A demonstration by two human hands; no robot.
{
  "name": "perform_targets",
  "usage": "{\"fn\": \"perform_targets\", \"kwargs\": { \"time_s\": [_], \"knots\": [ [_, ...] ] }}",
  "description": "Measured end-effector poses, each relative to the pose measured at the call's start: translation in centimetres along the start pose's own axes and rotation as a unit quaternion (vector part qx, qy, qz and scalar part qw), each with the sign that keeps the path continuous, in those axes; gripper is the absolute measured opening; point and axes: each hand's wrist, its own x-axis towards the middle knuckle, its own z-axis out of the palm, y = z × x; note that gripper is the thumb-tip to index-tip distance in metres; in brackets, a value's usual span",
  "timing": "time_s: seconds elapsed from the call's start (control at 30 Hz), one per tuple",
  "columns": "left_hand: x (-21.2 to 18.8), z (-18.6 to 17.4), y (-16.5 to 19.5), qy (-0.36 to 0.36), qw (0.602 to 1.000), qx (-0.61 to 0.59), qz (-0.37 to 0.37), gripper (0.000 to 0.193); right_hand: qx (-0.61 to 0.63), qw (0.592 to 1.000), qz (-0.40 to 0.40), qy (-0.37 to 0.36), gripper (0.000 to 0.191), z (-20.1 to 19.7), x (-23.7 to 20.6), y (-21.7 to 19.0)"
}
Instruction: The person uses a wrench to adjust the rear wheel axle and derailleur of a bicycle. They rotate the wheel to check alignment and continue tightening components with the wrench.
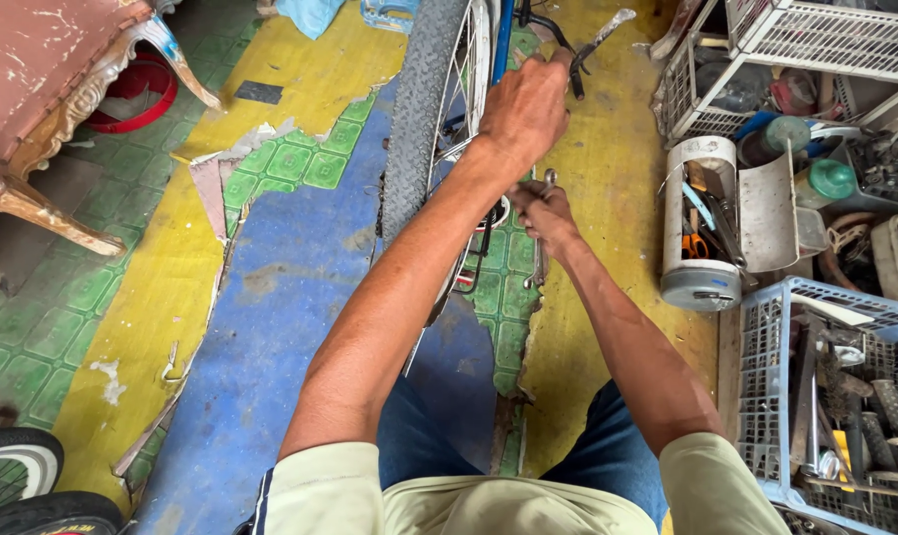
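Observation:
A bicycle wheel with a grey tyre (416, 119) stands upright in front of me, beside a blue frame tube (504, 35). My left hand (523, 109) reaches over the wheel and is closed on a black metal part of the bicycle (573, 64) by the frame. Just below it, my right hand (543, 213) grips a metal wrench (539, 266) whose shaft hangs down next to the wheel. What the wrench head touches is hidden behind my fingers.
An open metal tool canister (702, 223) with scissors and pliers lies at the right. A blue plastic crate (766, 396) of tools and white wire baskets (826, 40) sit beyond it. A carved furniture leg (57, 109) is top left. Another tyre (18, 466) is bottom left. The floor covering (221, 178) is torn.

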Motion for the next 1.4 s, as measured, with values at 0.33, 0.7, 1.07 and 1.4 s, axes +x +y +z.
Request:
{"fn": "perform_targets", "kwargs": {
  "time_s": [0.33, 0.7, 1.07, 1.4],
  "knots": [
    [0.0, 0.0, -0.2, 0.004, 1.0, 0.005, 0.012, 0.038, -0.283, 0.908, -0.286, 0.12, 0.024, 2.5, 0.2, -1.9],
    [-0.1, -0.4, 0.0, -0.016, 1.0, -0.011, 0.0, 0.035, -0.427, 0.848, -0.307, 0.066, 0.019, 1.9, -0.7, -4.0],
    [-0.2, -0.9, 0.0, -0.01, 1.0, -0.008, 0.012, 0.035, -0.41, 0.821, -0.384, 0.107, 0.011, 2.8, -0.4, -2.3],
    [-0.1, -0.4, -0.2, -0.002, 1.0, -0.005, 0.017, 0.036, -0.359, 0.878, -0.313, 0.054, 0.01, 2.3, 1.1, -1.4]
  ]
}}
